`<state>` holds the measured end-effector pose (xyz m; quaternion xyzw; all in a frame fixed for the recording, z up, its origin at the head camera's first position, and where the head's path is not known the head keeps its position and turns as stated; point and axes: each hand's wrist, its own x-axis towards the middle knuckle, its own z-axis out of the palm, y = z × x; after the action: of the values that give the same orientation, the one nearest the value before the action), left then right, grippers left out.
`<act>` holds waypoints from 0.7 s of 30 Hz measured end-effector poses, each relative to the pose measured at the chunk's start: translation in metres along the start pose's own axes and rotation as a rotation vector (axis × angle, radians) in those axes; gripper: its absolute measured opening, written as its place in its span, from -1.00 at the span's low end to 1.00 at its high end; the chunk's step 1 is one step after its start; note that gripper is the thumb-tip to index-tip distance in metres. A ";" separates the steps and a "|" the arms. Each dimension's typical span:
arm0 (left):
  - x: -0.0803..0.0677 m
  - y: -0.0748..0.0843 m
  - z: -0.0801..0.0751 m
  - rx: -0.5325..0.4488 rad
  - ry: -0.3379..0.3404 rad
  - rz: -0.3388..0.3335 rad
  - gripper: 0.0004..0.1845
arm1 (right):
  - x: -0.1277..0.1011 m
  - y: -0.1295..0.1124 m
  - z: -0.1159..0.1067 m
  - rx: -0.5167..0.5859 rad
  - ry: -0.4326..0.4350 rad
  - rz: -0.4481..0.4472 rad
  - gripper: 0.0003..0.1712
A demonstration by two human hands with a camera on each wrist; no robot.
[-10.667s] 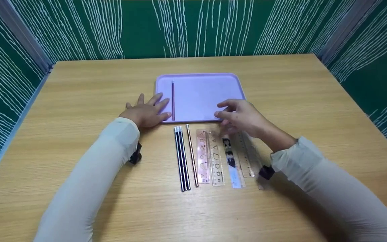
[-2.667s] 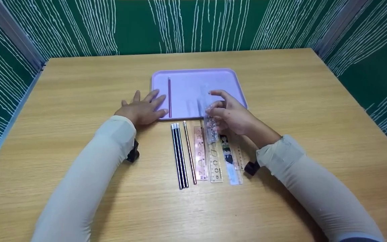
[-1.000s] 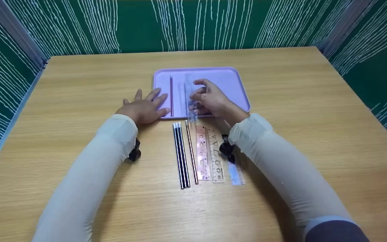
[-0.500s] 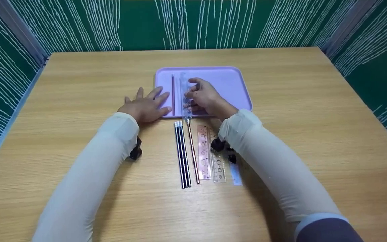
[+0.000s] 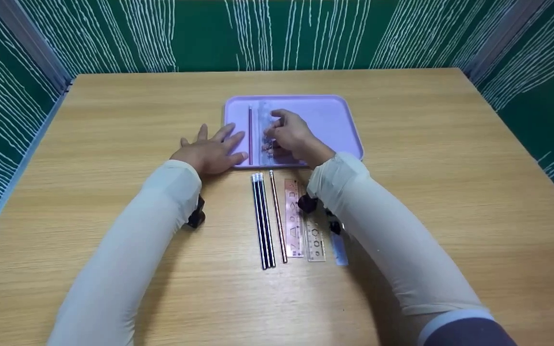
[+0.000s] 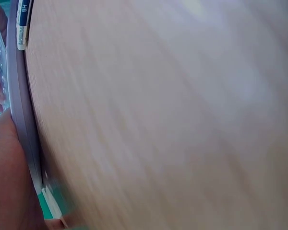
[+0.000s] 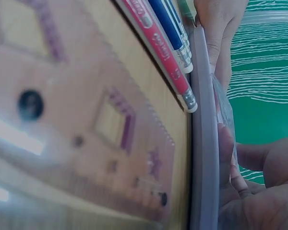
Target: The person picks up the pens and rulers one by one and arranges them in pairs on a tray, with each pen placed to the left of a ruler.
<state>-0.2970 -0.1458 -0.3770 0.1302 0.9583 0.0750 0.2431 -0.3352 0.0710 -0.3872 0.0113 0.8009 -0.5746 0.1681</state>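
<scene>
My left hand [image 5: 212,153], fingers spread, rests on the front left corner of the lilac tray [image 5: 327,103]. A red pencil [image 5: 250,129] lies in the tray just right of that hand's fingertips. With my right hand [image 5: 294,134] I pinch a clear ruler [image 5: 263,113] by its right side, low in the tray and lengthwise beside the red pencil. The right wrist view shows the clear ruler [image 7: 224,105] standing slightly above the tray rim [image 7: 205,134], between thumb and fingers. Its patterned lower part is partly covered by the fingers.
In front of the tray lie several dark striped pencils [image 5: 263,221], another reddish pencil [image 5: 278,216], a pink stencil ruler [image 5: 294,226], a clear stencil ruler [image 5: 315,238] and a ruler with pictures [image 5: 339,250]. My right forearm covers part of these rulers. Green walls border the table [image 5: 450,144].
The right hand has picked up the clear ruler from the right of the row, carried it left over the tray and brought it beside the red pencil. The left hand has stayed in place.
</scene>
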 end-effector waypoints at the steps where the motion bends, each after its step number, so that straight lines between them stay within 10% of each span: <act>1: 0.000 0.000 0.000 0.001 0.000 -0.001 -0.21 | 0.000 0.000 0.000 -0.005 0.004 0.003 -0.21; 21: 0.001 0.000 0.001 0.003 0.000 -0.006 -0.21 | 0.001 -0.002 0.004 -0.122 0.025 -0.035 -0.29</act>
<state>-0.2978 -0.1454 -0.3784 0.1276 0.9588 0.0727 0.2431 -0.3355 0.0668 -0.3871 -0.0058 0.8367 -0.5272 0.1482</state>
